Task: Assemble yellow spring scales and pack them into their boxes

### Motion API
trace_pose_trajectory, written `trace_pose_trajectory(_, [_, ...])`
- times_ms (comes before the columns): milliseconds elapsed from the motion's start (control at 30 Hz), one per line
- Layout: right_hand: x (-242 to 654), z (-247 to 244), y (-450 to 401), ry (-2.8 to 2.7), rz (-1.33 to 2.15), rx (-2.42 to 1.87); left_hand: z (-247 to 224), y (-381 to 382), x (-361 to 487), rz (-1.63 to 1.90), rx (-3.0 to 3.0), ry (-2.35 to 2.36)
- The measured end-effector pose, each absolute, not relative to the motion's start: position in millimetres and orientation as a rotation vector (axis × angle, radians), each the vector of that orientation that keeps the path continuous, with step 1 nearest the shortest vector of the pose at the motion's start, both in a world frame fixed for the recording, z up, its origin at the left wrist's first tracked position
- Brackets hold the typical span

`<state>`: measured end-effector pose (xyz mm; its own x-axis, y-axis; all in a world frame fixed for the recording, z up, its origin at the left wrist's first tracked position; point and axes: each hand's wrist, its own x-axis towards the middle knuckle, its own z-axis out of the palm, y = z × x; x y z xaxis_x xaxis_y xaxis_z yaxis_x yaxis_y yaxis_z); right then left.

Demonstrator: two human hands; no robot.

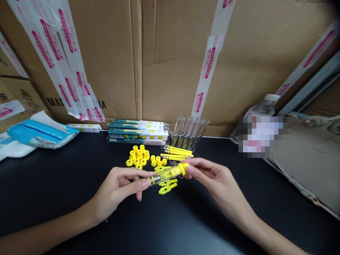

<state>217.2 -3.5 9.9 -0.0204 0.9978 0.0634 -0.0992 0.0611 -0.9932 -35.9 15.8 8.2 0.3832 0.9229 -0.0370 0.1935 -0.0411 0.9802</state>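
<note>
A clear tube (166,174) with yellow and metal parts inside is held nearly level above the black table. My left hand (124,186) pinches its left end between thumb and fingers. At the other end, my right hand (207,171) grips the yellow cap (183,168) between thumb and forefinger. Flat yellow pieces (167,188) lie under and just in front of the tube. Behind it are yellow collars (139,154), small yellow rings (159,163), small springs (173,163) and yellow rods with metal ends (177,154).
Several clear tubes (190,132) stand at the back beside stacked printed boxes (136,136). A blue packet (44,132) lies on the left. On the right are a plastic bottle (261,106) and a beige bag (308,159). Large cardboard (170,71) closes off the back.
</note>
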Motion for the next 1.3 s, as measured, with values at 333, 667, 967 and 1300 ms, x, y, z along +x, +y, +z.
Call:
trace_pose_trajectory(333, [204, 6, -12, -1.016, 1.345, -0.990, 6, 15, -37, 0.840, 1.510, 1.022])
trace_pose_trajectory(667, [203, 5, -13, -1.022, 1.348, -0.974, 7, 16, -36, 0.838, 1.508, 1.023])
trace_pose_trajectory(967, [201, 5, -15, -0.955, 1.398, -0.917, 7, 15, -36, 0.832, 1.504, 1.041])
trace_pose_trajectory(1300, [200, 6, -13, -0.886, 1.483, -0.914, 8, 14, -35, 0.865, 1.481, 1.039])
